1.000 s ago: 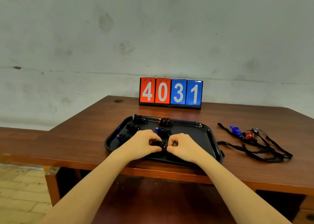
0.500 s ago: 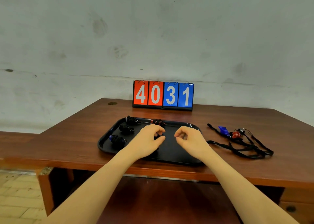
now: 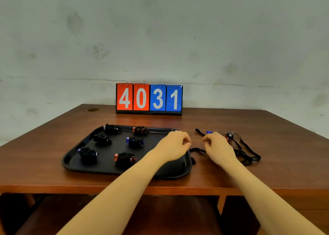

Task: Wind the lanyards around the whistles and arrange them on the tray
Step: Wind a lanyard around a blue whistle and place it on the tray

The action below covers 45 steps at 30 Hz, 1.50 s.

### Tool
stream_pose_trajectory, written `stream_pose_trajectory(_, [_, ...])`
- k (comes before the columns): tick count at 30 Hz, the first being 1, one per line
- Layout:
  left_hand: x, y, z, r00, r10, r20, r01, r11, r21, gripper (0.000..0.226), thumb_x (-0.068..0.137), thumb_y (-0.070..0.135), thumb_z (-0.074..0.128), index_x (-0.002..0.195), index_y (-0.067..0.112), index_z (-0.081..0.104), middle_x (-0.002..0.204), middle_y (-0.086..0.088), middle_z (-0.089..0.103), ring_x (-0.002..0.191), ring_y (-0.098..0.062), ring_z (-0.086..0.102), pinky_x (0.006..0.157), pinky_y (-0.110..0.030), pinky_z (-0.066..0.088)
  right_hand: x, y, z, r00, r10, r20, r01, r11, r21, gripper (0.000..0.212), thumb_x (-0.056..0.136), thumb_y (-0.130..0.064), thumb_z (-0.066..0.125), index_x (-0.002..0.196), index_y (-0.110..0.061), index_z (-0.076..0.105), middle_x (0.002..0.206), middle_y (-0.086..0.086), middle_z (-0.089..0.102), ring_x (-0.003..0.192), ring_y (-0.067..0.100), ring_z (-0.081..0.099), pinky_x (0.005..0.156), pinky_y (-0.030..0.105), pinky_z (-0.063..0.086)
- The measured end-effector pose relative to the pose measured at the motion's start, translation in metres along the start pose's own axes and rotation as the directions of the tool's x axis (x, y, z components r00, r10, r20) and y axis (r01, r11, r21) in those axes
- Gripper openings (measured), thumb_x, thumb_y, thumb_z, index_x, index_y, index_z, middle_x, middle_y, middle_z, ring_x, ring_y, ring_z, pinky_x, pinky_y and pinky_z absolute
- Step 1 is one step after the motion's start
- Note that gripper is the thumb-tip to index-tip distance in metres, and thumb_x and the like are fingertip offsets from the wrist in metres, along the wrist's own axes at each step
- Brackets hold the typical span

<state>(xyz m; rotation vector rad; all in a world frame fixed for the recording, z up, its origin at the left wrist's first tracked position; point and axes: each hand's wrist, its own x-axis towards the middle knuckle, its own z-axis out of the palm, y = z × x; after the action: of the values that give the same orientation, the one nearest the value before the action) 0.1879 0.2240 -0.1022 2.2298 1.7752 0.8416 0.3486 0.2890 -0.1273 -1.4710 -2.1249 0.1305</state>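
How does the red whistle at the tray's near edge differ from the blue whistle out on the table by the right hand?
The red whistle lies on the black tray; the blue whistle lies on the wooden table, right of the tray. The red whistle is bundled tight in its black lanyard; the blue whistle's lanyard trails loose. The right hand partly hides the blue whistle; the red one shows fully. Both have black lanyards.

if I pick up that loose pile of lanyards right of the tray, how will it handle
The black lanyards lie in slack tangled loops on the table, so they are probably floppy and would dangle. The blue whistle and red whistle would likely lift along with them.
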Motion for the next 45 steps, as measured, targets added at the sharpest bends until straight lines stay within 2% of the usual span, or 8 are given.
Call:
stream_pose_trajectory(4, [0.038,0.002,0.019,1.000,-0.013,0.019,0.012,1.000,0.026,0.020,0.092,0.021,0.049,0.104,0.014,0.062,0.106,-0.003,0.062,0.092,-0.016,0.058,0.087,-0.039,0.051,0.025,0.017,0.006,0.995,0.084,-0.055,-0.086,0.995,-0.047,0.026,0.093,-0.018,0.043,0.111,-0.013,0.061,0.111,0.006,0.053,0.100,0.025,0.052,0.077,0.037,0.050])
stream_pose_trajectory(9, [0.083,-0.002,0.038,0.999,-0.010,0.043,0.006,0.996,0.089,0.025,0.093,0.021,0.045,0.113,0.015,0.058,0.117,-0.004,0.059,0.102,-0.021,0.056,0.089,-0.041,0.049,0.055,0.033,0.013,0.982,0.145,-0.125,-0.172,0.956,-0.237,0.025,0.092,-0.027,0.047,0.105,-0.007,0.057,0.113,0.011,0.054,0.106,0.028,0.047,0.088,0.035,0.043])
stream_pose_trajectory(16, [0.121,-0.009,0.055,0.996,0.011,0.090,-0.024,0.990,0.141,0.033,0.094,0.016,0.043,0.126,0.015,0.049,0.128,-0.006,0.049,0.114,-0.023,0.049,0.094,-0.041,0.045,0.069,0.036,0.020,0.982,0.186,-0.028,-0.185,0.930,-0.317,0.031,0.090,-0.040,0.051,0.105,-0.014,0.058,0.115,0.007,0.053,0.114,0.030,0.043,0.098,0.041,0.031])
stream_pose_trajectory(22, [0.119,-0.017,0.053,0.999,0.003,0.035,-0.004,1.000,0.007,0.034,0.097,0.017,0.039,0.130,0.014,0.046,0.129,-0.008,0.050,0.116,-0.022,0.049,0.100,-0.036,0.042,0.067,0.023,0.013,0.999,0.015,-0.034,-0.016,0.999,-0.031,0.024,0.094,-0.031,0.047,0.117,-0.024,0.049,0.111,-0.001,0.060,0.106,0.021,0.054,0.094,0.037,0.027])
stream_pose_trajectory(27, [0.095,-0.022,0.022,0.998,0.016,-0.065,-0.023,0.994,-0.107,0.029,0.095,0.019,0.046,0.123,0.017,0.054,0.116,0.001,0.059,0.101,-0.007,0.054,0.087,-0.018,0.041,0.062,0.013,0.009,0.991,-0.130,-0.031,0.134,0.966,0.220,0.024,0.091,-0.029,0.054,0.114,-0.027,0.052,0.107,-0.003,0.063,0.099,0.016,0.058,0.091,0.039,0.045])
stream_pose_trajectory(32, [0.066,-0.030,-0.013,0.979,-0.070,-0.192,0.019,0.967,-0.256,0.021,0.089,0.019,0.057,0.110,0.020,0.060,0.099,0.008,0.063,0.084,-0.004,0.059,0.077,-0.017,0.048,0.056,-0.017,0.004,0.961,-0.251,-0.117,0.277,0.878,0.391,0.022,0.086,-0.026,0.061,0.107,-0.029,0.057,0.102,-0.007,0.060,0.090,-0.001,0.054,0.075,0.011,0.041])
stream_pose_trajectory(41, [0.029,-0.063,-0.060,0.943,-0.217,-0.251,0.067,0.865,-0.497,0.016,0.083,0.012,0.065,0.097,0.017,0.061,0.087,0.000,0.068,0.072,-0.009,0.065,0.068,-0.020,0.054,0.064,-0.080,0.010,0.965,-0.234,-0.116,0.255,0.752,0.608,0.035,0.082,-0.020,0.068,0.115,-0.027,0.059,0.109,-0.005,0.060,0.100,0.004,0.055,0.079,0.010,0.044])
stream_pose_trajectory(45, [0.027,-0.079,-0.077,0.917,-0.270,-0.294,0.075,0.840,-0.538,0.014,0.081,0.010,0.067,0.093,0.014,0.061,0.083,0.001,0.068,0.061,-0.005,0.064,0.063,-0.016,0.053,0.073,-0.102,0.017,0.989,-0.147,-0.027,0.129,0.745,0.655,0.036,0.080,-0.034,0.068,0.113,-0.026,0.055,0.074,0.004,0.065,0.054,0.003,0.056,0.059,0.017,0.044])
